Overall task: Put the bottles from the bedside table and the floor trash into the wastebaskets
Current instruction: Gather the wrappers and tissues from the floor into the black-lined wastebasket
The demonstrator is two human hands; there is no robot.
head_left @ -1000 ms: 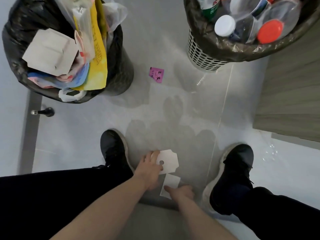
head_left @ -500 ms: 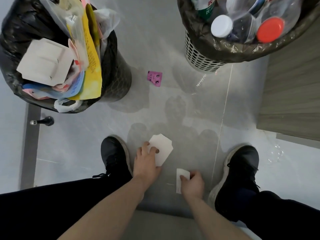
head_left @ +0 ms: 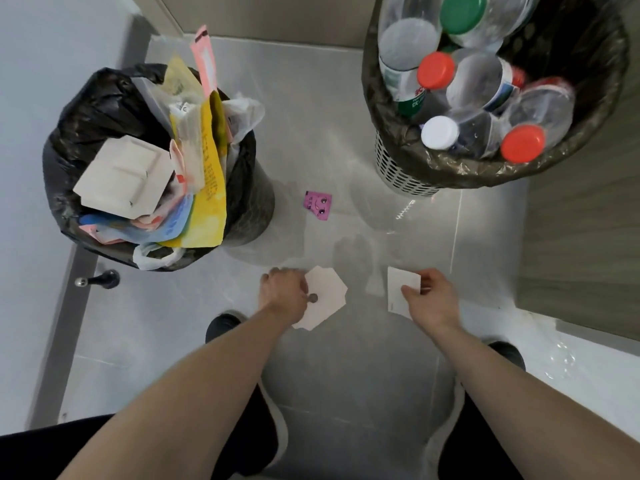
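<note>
Holding one scrap of floor trash in each hand, you have both arms stretched forward over the grey floor (head_left: 346,375). Your left hand (head_left: 284,294) grips a white angular card (head_left: 327,299) with its fingers curled over the card's left edge; the card has a small round hole near your fingertips, and its long axis runs from lower left to upper right, the pointed end aimed up and to the right. Your right hand (head_left: 431,297) pinches a smaller white paper slip (head_left: 398,289) between thumb and curled fingers, its long axis close to straight away from you.

A pink wrapper (head_left: 318,204) lies on the floor ahead, between the two wastebaskets and apart from both. The black-lined wastebasket (head_left: 104,98) at upper left is heaped with paper and packaging (a yellow sheet (head_left: 207,188) sticks up tallest among it). The mesh wastebasket (head_left: 398,168) at upper right holds plastic bottles (head_left: 478,81), most standing cap-up, with red, white and green caps. Your dark shoes show beneath your forearms.
</note>
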